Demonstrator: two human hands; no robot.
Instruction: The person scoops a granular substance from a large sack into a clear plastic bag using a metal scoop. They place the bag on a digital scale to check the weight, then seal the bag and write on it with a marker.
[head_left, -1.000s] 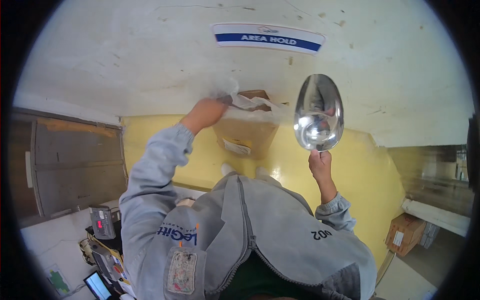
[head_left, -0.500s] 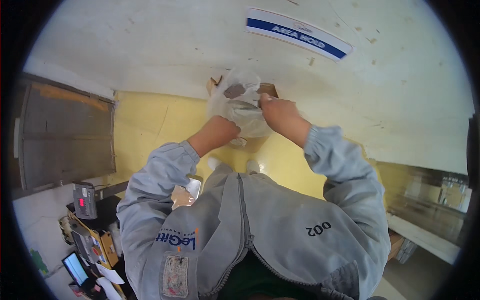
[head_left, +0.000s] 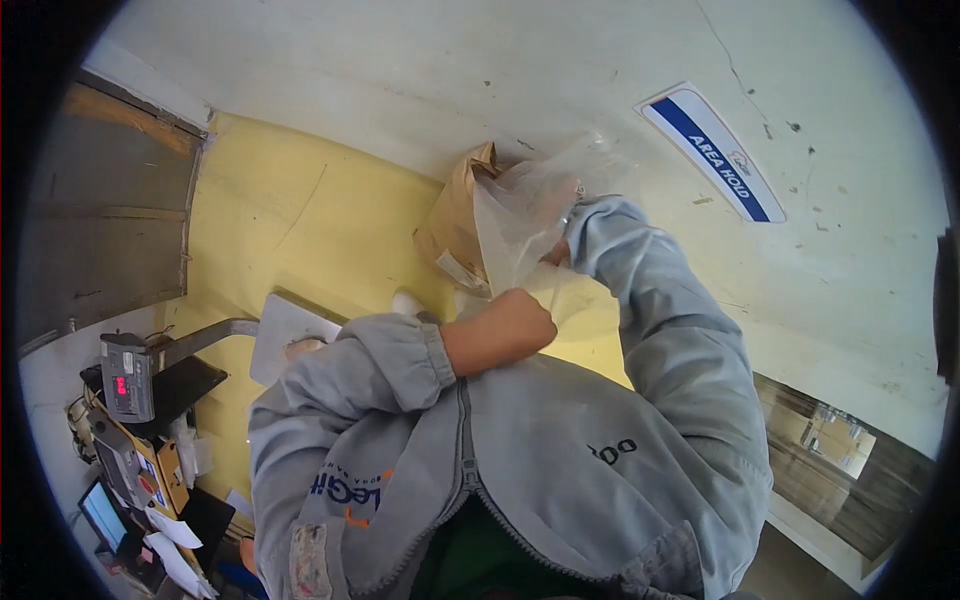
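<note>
A brown paper sack [head_left: 455, 225] stands on the yellow floor against the pale wall. From its mouth rises a clear plastic bag [head_left: 510, 225], pulled out to the right. My left hand [head_left: 500, 332] is a fist in front of the sack, closed on the near edge of the plastic. Beyond it, my right hand [head_left: 557, 205] is partly behind or inside the plastic, seen blurred through it. Plastic and my grey sleeve hide the right fingers, so their grip does not show.
At the left stand a scale platform [head_left: 285, 335] and its display [head_left: 128, 378] on a post. Below the display are a yellow box [head_left: 170, 475], a lit screen [head_left: 103, 517] and papers. A brown door [head_left: 120, 210] is at far left; a blue-white sign [head_left: 712, 152] hangs on the wall.
My left hand has moved right and nearer to my body; my right hand has shifted right, behind the plastic. The plastic is stretched rightward, and more of the paper sack shows. The view has turned.
</note>
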